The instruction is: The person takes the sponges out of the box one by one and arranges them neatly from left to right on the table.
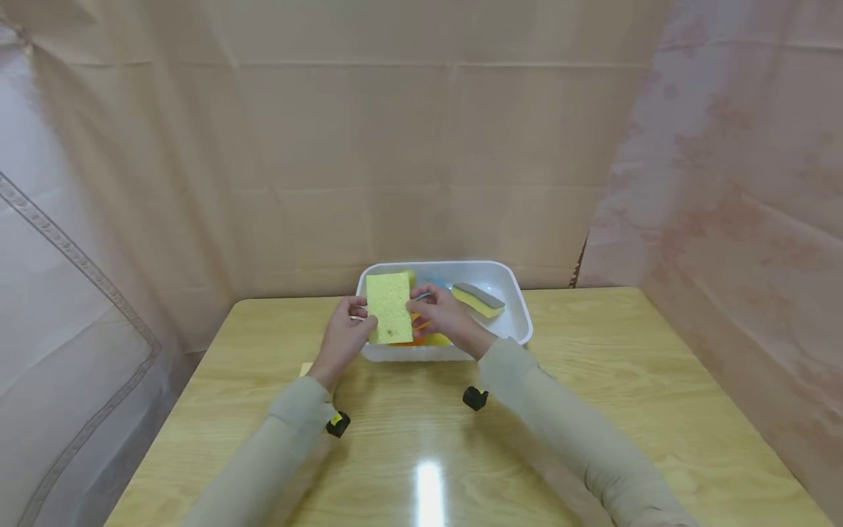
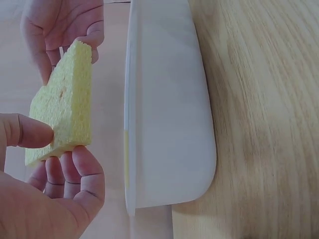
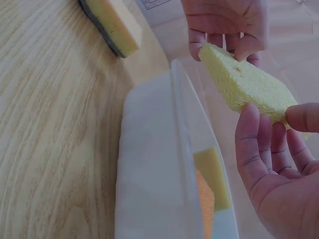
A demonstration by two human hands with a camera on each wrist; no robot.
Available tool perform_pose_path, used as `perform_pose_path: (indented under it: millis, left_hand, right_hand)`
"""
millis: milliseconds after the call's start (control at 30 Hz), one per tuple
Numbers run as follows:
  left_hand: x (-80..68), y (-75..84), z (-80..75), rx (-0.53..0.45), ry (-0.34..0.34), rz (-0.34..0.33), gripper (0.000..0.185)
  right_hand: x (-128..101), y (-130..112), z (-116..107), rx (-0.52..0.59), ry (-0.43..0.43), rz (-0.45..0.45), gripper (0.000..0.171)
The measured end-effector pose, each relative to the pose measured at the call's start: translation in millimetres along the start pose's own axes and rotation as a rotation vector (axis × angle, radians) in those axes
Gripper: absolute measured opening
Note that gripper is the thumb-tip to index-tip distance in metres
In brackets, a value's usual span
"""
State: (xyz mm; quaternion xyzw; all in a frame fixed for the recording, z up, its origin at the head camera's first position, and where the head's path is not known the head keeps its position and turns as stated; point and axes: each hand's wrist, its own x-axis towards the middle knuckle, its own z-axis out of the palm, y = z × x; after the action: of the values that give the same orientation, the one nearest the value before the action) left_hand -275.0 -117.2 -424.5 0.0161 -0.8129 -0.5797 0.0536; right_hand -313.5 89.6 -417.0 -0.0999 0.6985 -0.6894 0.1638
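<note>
The wooden table (image 1: 593,380) bears a white tub (image 1: 514,293). Above the tub's near rim, left hand (image 1: 342,338) and right hand (image 1: 443,315) pinch a yellow sponge (image 1: 389,308). A grey-backed sponge (image 1: 478,298) lies inside.

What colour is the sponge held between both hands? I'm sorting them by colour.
Pale yellow, the sponge shows best in the left wrist view.

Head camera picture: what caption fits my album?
Both hands hold a yellow sponge above a white tub of sponges.

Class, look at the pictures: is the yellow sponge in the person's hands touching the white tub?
Apart. The left wrist view shows a clear gap between the sponge and the rim of the tub; the left hand and right hand hold it up.
</note>
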Motion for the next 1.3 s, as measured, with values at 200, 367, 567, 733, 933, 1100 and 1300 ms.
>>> perform_pose_path:
  millis: [200,367,567,733,933,1100,1300]
  left_hand:
    - [-3.5,0.7,-2.1,-0.056,-0.012,-0.032,0.041]
    - [-6.5,-1.7,-12.6,-0.057,-0.037,-0.070,0.043]
    - [-15.0,-9.1,-19.4,-0.100,-0.062,-0.074,0.034]
    - [-15.6,-10.5,-20.6,-0.132,-0.101,-0.085,0.038]
    - [-17.3,-12.1,-21.9,-0.078,-0.104,-0.092,0.041]
    - [-22.1,-15.4,-25.0,-0.087,-0.124,-0.095,0.040]
    - [-29.2,-22.6,-32.1,-0.107,-0.154,-0.119,0.036]
  right_hand:
    - [-1.3,0.8,0.3,0.011,-0.014,0.004,0.029]
    - [-1.8,2.2,10.1,0.038,-0.034,-0.002,0.026]
    - [-8.7,9.7,18.8,0.046,-0.053,0.005,0.025]
    - [-12.5,11.3,20.3,0.057,-0.042,0.018,0.025]
    - [-13.2,14.0,23.0,0.056,-0.054,0.016,0.027]
    - [-16.0,16.9,25.7,0.041,-0.069,-0.001,0.028]
    - [-21.1,23.7,31.9,0.028,-0.123,-0.004,0.029]
